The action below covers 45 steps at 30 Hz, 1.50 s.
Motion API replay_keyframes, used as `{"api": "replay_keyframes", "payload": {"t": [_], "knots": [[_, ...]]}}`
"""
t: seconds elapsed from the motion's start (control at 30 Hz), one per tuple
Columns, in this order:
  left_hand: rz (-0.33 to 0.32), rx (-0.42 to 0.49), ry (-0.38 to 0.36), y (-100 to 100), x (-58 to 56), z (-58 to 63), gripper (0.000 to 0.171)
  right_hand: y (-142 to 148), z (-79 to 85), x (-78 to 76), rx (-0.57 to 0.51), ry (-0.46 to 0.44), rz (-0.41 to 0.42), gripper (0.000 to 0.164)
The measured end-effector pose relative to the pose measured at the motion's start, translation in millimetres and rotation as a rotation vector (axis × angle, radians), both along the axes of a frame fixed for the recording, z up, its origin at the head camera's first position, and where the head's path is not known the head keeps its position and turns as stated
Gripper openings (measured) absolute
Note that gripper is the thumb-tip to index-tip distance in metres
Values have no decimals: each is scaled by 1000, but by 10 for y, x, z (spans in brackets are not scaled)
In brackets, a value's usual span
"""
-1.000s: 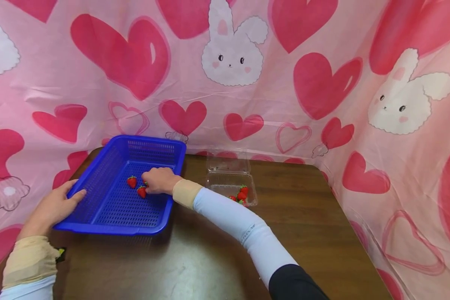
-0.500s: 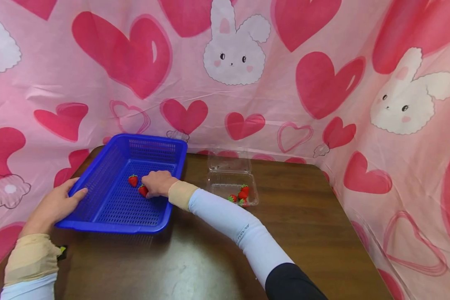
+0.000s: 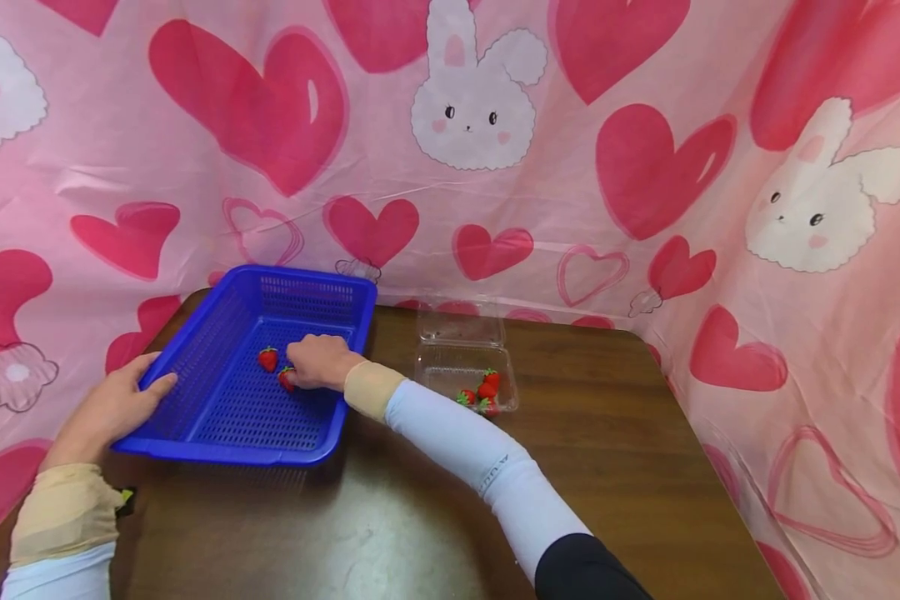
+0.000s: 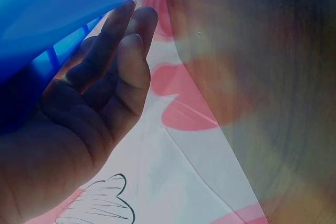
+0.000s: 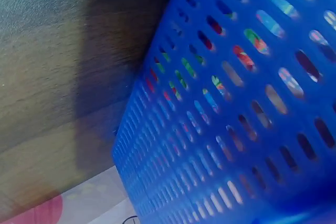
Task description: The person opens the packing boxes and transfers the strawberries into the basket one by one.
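Note:
My left hand [image 3: 120, 408] holds the left rim of the blue plastic basket [image 3: 247, 457], thumb over the edge. In the left wrist view, its fingers [image 4: 134, 66] bend below the rim, against the outer side. My right hand [image 3: 318, 361] reaches over the basket's right wall with curled fingers, low inside, pinching a strawberry [image 3: 286, 379] that it partly covers. Just left of it another strawberry [image 3: 267, 359] lies on the slotted floor. Through the basket's slotted wall [image 5: 220, 129] in the right wrist view, patches of red and green show; the right fingertips are hidden there.
A clear hinged plastic box [image 3: 435, 360] stands lid-up right of the basket, with several strawberries [image 3: 487, 388] inside. The brown wooden table [image 3: 585, 433] backs onto a pink curtain [image 3: 307, 150] with hearts and rabbits. A small dark and yellow-green object [image 3: 125, 500] lies beside the left wrist.
My right hand shifts slightly left, then back right, staying low over the strawberries in the basket. My left hand keeps its hold on the rim. The whole head view drifts slightly.

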<state>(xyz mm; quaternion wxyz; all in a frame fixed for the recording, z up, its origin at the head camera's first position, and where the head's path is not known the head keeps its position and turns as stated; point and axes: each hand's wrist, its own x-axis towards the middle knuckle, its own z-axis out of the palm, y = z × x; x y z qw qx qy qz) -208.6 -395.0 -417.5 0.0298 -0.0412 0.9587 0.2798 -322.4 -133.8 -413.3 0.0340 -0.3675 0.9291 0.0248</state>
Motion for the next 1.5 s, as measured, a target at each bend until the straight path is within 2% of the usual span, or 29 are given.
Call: {"api": "replay_keyframes", "payload": {"t": [0.17,0.33,0.43,0.63,0.8,0.97,1.3,1.5], "knots": [[4,-13,15,-5,0,13,74,104,139,-28,-210,70,72,25],[1,-30,21,-4,23,6,72,279,243,-45,-369,23,156,28],[-1,-28,12,7,26,9,72,406,281,-61,-442,28,180,29],[0,-27,35,33,14,10,70,722,407,-106,-523,117,197,31],[1,-26,36,27,17,-1,69,1052,492,-147,-531,153,181,33],[0,-18,30,21,7,-4,70,1375,471,-205,-507,166,180,32],[-11,14,-20,-7,7,-7,75,1872,398,-202,-467,107,175,30],[-9,8,-13,-27,-14,-19,75,2114,356,-190,-384,43,134,27]]}}
